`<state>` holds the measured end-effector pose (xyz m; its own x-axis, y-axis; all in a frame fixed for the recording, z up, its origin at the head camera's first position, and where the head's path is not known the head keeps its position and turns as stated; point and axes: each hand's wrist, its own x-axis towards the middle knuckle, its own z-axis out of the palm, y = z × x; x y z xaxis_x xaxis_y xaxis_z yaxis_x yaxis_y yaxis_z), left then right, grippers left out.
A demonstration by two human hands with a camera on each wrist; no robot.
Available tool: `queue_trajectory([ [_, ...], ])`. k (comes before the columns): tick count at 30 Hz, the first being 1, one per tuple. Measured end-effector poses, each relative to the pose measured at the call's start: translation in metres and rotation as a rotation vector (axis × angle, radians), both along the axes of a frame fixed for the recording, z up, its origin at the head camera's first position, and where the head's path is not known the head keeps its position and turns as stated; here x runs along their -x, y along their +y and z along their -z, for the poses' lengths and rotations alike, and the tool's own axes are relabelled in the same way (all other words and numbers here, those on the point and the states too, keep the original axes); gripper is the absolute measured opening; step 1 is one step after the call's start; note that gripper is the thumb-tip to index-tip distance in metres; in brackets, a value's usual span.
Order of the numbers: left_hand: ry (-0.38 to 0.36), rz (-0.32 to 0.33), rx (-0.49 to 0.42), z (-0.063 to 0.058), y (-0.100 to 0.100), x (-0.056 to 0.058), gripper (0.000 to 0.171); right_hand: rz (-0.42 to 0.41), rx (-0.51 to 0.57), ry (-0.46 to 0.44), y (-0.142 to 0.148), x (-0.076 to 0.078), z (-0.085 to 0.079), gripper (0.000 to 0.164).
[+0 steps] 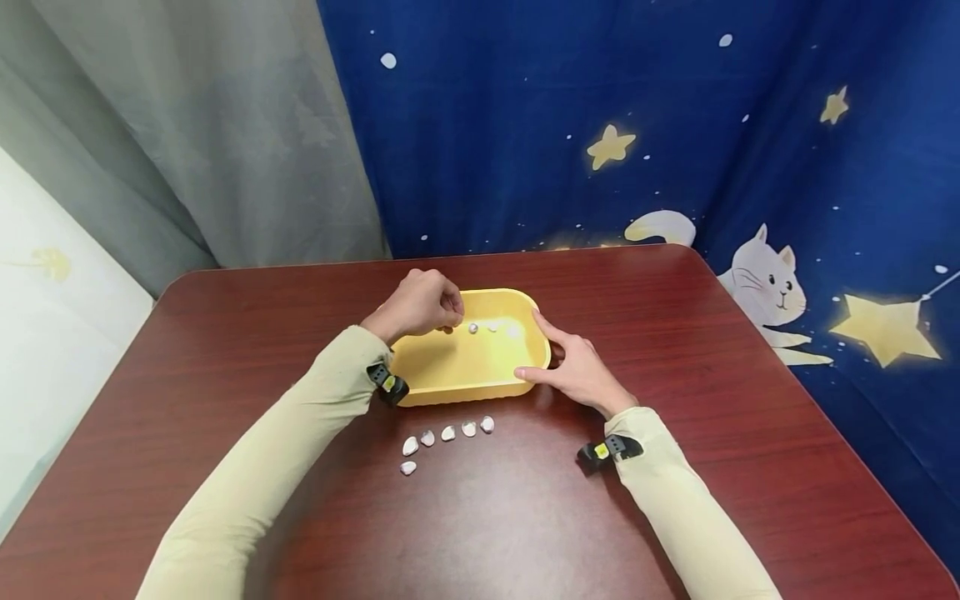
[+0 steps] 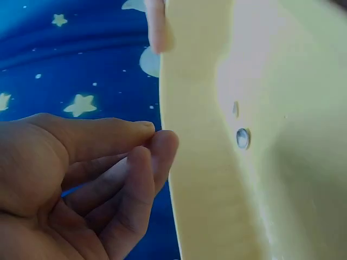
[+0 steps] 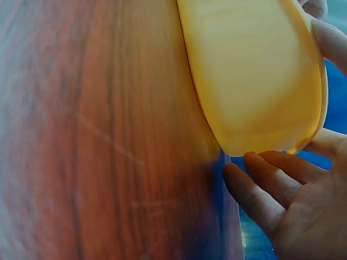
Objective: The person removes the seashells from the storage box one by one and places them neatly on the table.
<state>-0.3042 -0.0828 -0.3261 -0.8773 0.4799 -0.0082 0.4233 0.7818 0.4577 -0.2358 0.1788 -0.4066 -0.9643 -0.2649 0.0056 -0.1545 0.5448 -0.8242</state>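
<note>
Across the top of your frame you have a deep blue curtain hanging in soft folds, printed with white dots and yellow stars, and at the right, just beyond the table's edge, a white cartoon cat. To your upper left hangs a plain grey curtain, with a pale surface at the left edge bearing a faint yellow motif. Below, a dark reddish-brown table with wood grain and rounded far corners fills your frame, its glossy top catching a whitish glare at lower middle.
</note>
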Motion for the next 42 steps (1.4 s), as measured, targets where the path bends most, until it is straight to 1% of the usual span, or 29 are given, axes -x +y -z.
queue_trajectory([
  [6,-0.026,0.002,0.155,0.006,0.018,0.013,0.011,0.011,-0.001,0.0,0.0,0.001,0.001,0.1],
  [10,-0.039,0.009,0.236,0.012,0.026,0.02,0.011,0.003,0.003,0.003,0.001,0.002,0.002,0.1],
  [13,-0.048,0.012,0.261,0.015,0.029,0.023,0.008,0.0,0.002,0.003,0.001,0.002,0.003,0.1],
  [18,-0.086,0.018,0.285,0.018,0.032,0.028,0.006,0.0,-0.008,0.007,0.0,0.002,0.002,0.1],
  [20,-0.084,0.027,0.307,0.019,0.032,0.031,0.004,-0.002,-0.007,0.005,0.0,0.001,0.001,0.1],
  [23,-0.1,0.03,0.329,0.021,0.032,0.034,0.003,-0.005,-0.002,0.002,-0.001,0.001,0.002,0.101],
  [27,-0.113,0.038,0.353,0.027,0.034,0.037,0.007,-0.001,0.0,0.003,-0.001,0.001,0.004,0.1],
  [32,-0.082,0.057,0.401,0.029,0.041,0.04,0.018,0.002,0.001,0.005,-0.001,0.002,0.003,0.1],
  [35,-0.049,0.092,0.443,0.03,0.046,0.04,0.023,0.005,0.007,0.007,-0.001,0.002,0.003,0.1],
  [39,-0.001,0.127,0.47,0.032,0.05,0.042,0.022,0.012,0.011,0.011,0.0,0.003,0.003,0.099],
  [42,0.012,0.115,0.458,0.034,0.051,0.042,0.02,0.014,-0.001,0.01,0.001,0.003,0.004,0.099],
])
